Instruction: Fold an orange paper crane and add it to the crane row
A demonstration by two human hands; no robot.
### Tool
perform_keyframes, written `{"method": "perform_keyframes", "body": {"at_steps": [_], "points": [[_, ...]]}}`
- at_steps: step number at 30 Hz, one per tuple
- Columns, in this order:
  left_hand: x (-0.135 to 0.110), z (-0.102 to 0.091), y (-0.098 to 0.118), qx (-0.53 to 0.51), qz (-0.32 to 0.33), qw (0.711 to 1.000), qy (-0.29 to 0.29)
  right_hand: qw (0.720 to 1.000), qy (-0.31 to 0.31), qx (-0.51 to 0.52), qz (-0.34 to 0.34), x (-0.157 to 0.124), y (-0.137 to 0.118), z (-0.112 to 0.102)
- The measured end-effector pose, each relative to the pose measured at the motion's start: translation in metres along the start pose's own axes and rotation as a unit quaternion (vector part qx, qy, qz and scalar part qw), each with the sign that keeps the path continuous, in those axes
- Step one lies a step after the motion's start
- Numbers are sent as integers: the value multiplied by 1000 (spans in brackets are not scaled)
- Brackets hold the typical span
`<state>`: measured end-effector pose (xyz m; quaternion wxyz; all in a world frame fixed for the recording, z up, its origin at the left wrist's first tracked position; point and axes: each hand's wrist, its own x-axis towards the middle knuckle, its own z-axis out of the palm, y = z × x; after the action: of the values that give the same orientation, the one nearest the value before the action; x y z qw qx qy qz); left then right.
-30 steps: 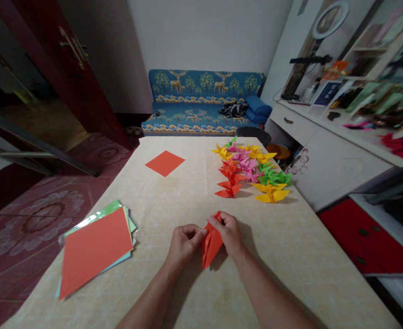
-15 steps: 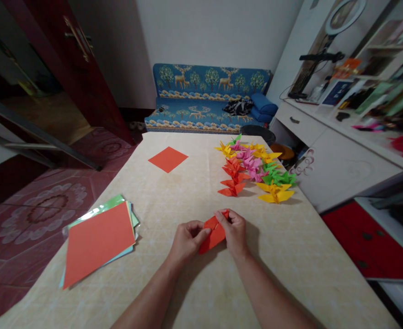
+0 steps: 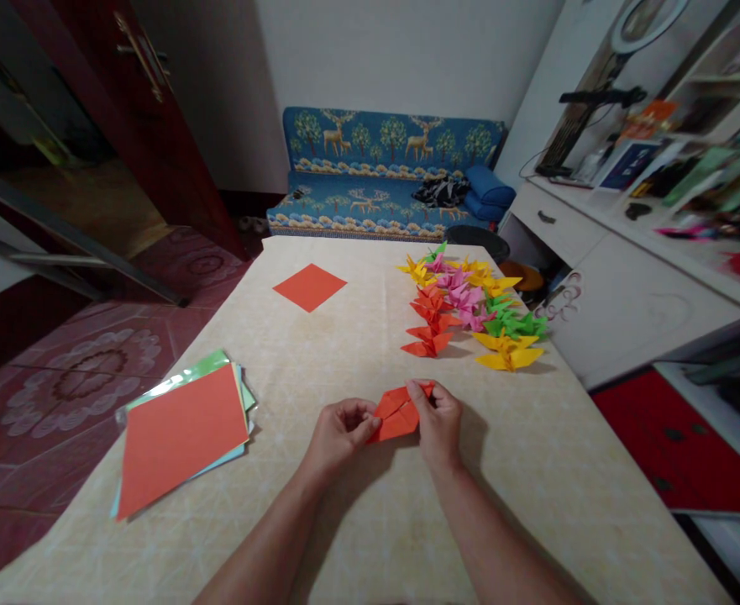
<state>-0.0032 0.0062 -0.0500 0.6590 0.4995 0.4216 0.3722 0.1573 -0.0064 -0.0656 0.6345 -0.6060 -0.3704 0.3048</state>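
A folded piece of orange-red origami paper point(image 3: 400, 415) is held just above the table in front of me, a crease line running across it. My left hand point(image 3: 343, 427) pinches its left end between thumb and fingers. At the upper right end, my right hand point(image 3: 438, 420) grips it with the thumb on top. Beyond my right hand stand red paper cranes point(image 3: 429, 342) in a row. Yellow paper cranes point(image 3: 508, 350), along with pink and green ones, crowd beside them.
On the left lies a stack of coloured paper sheets point(image 3: 184, 441), red on top. A red paper square point(image 3: 310, 287) rests flat near the far side of the cloth-covered table point(image 3: 344, 353). Behind it is a blue patterned sofa point(image 3: 370, 185); a white cabinet point(image 3: 621, 286) stands right.
The folded paper has turned flatter, its lower left end rising. My right hand has shifted slightly right, and my view has tilted a little.
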Motion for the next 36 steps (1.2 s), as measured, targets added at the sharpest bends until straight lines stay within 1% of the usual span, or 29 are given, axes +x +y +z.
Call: {"method": "perform_keyframes", "body": {"at_steps": [3, 6, 8, 10, 13, 17, 19, 23, 25, 26, 29, 32, 34, 36], "points": [[3, -2, -3, -5, 26, 998, 50, 1000, 7, 0, 10, 1, -2, -2], [4, -5, -3, -25, 56, 991, 118, 999, -24, -9, 40, 1, -5, -6], [3, -7, -1, -37, 61, 987, 141, 997, -44, -8, 56, 2, -6, -9], [1, -8, 2, -47, 55, 987, 142, 997, -47, -2, 61, 2, -5, -11], [0, -8, 5, -42, 47, 990, 123, 997, -36, 5, 61, 3, -3, -13], [1, -7, 1, -30, 43, 994, 96, 997, -34, 13, 65, 3, -2, -13], [2, -7, -1, -31, 49, 994, 98, 997, -37, 17, 64, 2, -1, -13], [3, -10, -3, -21, 75, 989, 128, 997, -60, 10, 55, 2, -2, -17], [3, -11, -4, -9, 82, 987, 140, 996, -85, -7, 24, 3, -6, -20], [3, -12, -4, 0, 85, 986, 145, 995, -96, -21, -3, 4, -9, -21], [3, -13, -5, 32, 94, 984, 148, 984, -114, -78, -116, 6, -17, -23], [3, -12, -6, 67, 118, 982, 131, 954, -136, -148, -220, 6, -21, -22], [3, -12, -6, 86, 133, 980, 120, 932, -151, -190, -269, 5, -19, -20], [2, -12, -7, 95, 134, 980, 110, 915, -155, -218, -302, 5, -16, -18]]}}
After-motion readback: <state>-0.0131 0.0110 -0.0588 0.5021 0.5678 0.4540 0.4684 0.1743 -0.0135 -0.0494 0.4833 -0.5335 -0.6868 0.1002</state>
